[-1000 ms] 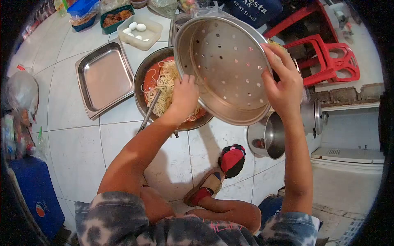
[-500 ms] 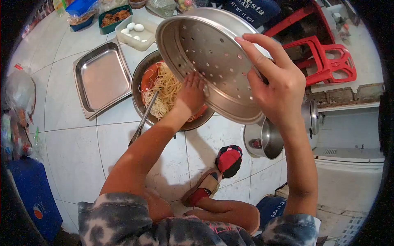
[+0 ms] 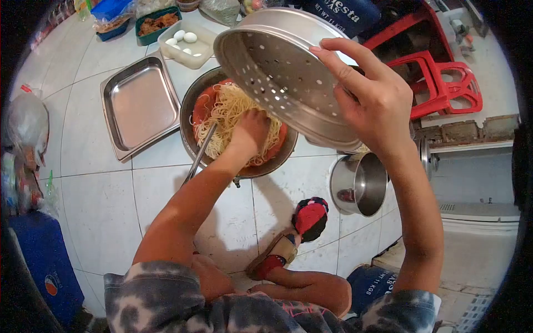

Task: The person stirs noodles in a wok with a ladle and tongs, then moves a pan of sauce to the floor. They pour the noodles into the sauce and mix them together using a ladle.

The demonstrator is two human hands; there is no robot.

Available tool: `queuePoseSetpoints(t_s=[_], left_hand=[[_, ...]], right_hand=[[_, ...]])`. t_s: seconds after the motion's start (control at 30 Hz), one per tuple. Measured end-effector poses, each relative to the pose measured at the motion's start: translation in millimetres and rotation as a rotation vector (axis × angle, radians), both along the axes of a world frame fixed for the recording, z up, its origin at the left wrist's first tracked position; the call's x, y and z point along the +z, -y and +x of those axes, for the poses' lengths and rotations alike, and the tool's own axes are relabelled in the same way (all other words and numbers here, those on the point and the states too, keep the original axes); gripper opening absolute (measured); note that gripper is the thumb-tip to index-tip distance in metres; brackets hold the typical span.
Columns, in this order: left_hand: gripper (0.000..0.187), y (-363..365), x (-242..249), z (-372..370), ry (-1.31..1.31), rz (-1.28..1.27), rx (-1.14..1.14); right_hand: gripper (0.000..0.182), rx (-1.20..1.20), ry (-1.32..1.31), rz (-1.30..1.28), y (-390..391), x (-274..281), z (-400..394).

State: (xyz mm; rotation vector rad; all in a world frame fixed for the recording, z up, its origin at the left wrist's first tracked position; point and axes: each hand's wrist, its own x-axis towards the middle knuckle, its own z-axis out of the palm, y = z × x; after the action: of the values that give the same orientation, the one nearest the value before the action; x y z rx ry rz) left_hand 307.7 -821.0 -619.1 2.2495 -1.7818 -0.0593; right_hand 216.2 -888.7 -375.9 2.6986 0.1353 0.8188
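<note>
My right hand (image 3: 369, 94) grips the rim of a metal steamer basket (image 3: 294, 72) with a perforated bottom, held tilted over the pan. Under it on the floor, a wide pan (image 3: 187, 133) contains red sauce (image 3: 206, 104) and a heap of spaghetti (image 3: 227, 105). My left hand (image 3: 251, 132) is down among the strands, its fingers curled and partly hidden by them. The metal handle of a utensil (image 3: 201, 151) leans out over the pan's near-left rim, its other end buried in the noodles.
Left of the pan lies a rectangular metal tray (image 3: 139, 105). Behind it are a tub of eggs (image 3: 189, 47) and a green food container (image 3: 157, 25). A steel pot (image 3: 361, 183), a red and black cloth (image 3: 311, 219) and a red plastic stool (image 3: 438, 83) lie to the right.
My left hand has moved down and left from beside the basket's rim into the spaghetti, and its fingers have curled. The basket has tipped a little and remains in my right hand.
</note>
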Motion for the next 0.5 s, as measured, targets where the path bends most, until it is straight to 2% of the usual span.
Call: queuePoseSetpoints(t_s=[0.07, 0.17, 0.27, 0.33, 0.37, 0.43, 0.5], left_hand=[[0.033, 2.7, -5.8, 11.1, -0.052, 0.208, 0.138], [0.039, 3.6, -21.7, 27.2, -0.427, -0.019, 0.347], [0.041, 17.1, -2.1, 48.2, -2.084, -0.564, 0.873], [0.039, 16.4, 4.4, 64.4, -2.342, -0.752, 0.574], [0.038, 16.4, 7.5, 71.2, -2.456, -0.850, 0.407], [0.038, 26.6, 13.8, 74.6, -2.398, -0.873, 0.057], [0.042, 27.7, 4.9, 76.6, -2.345, -0.896, 0.295]], right_hand=[[0.041, 0.021, 0.016, -0.043, -0.4, 1.4, 1.4], [0.045, 0.005, -0.017, -0.046, -3.8, 11.6, -1.1], [0.046, 0.001, 0.030, -0.013, -9.4, 14.0, -5.7], [0.043, 0.059, 0.089, 0.010, -14.8, 6.9, -9.5], [0.039, 0.067, 0.012, 0.003, -23.7, 1.5, -14.0], [0.036, 0.060, -0.075, -0.059, -32.7, -0.4, -20.6], [0.035, 0.090, -0.035, -0.020, -24.6, -0.7, -19.5]])
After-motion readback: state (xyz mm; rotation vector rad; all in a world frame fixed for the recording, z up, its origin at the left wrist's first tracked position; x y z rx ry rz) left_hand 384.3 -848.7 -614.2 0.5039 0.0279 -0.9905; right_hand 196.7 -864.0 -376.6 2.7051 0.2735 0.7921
